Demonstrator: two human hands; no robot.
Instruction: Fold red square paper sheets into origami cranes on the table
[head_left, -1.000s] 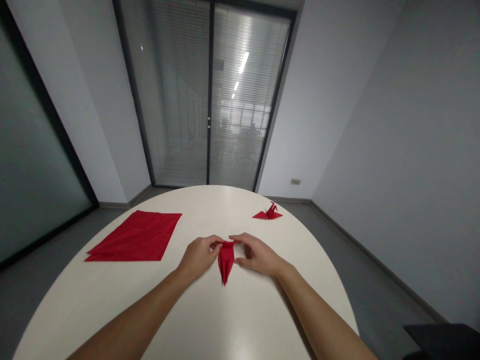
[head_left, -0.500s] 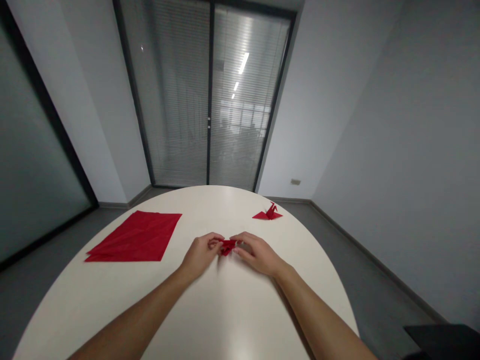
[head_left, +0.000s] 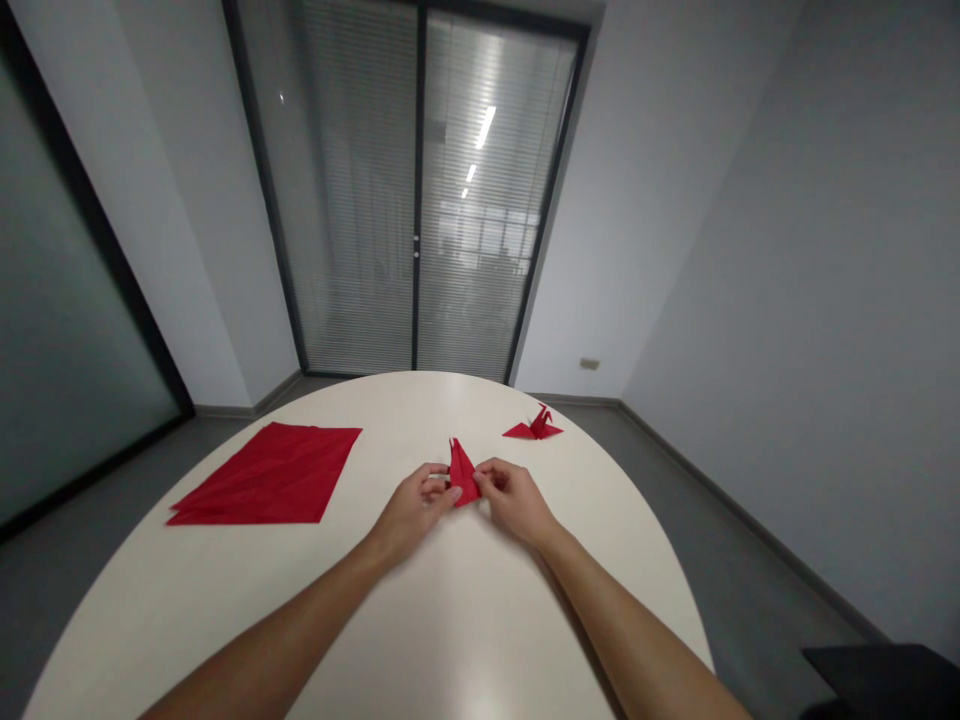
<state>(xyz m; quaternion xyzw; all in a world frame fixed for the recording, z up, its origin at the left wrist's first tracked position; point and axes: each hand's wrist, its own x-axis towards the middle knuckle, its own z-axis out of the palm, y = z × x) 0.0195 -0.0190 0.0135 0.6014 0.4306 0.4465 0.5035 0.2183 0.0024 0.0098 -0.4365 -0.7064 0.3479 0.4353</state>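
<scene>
Between my two hands is a folded piece of red origami paper, its narrow split points turned away from me and its wider end toward me. My left hand pinches its lower left side, thumb on top. On the other side, my right hand grips the right edge between thumb and fingers. A finished red paper crane stands beyond my right hand, wings spread. Off to the left lie flat red paper sheets, loosely stacked.
All of this rests on a round white table. Behind it stand glass doors with blinds and pale walls. A dark object, perhaps part of a chair, shows at the lower right.
The folded paper has turned from a low, mostly covered position to one with its points facing away, showing more of its surface. Both hands have shifted their hold on it.
</scene>
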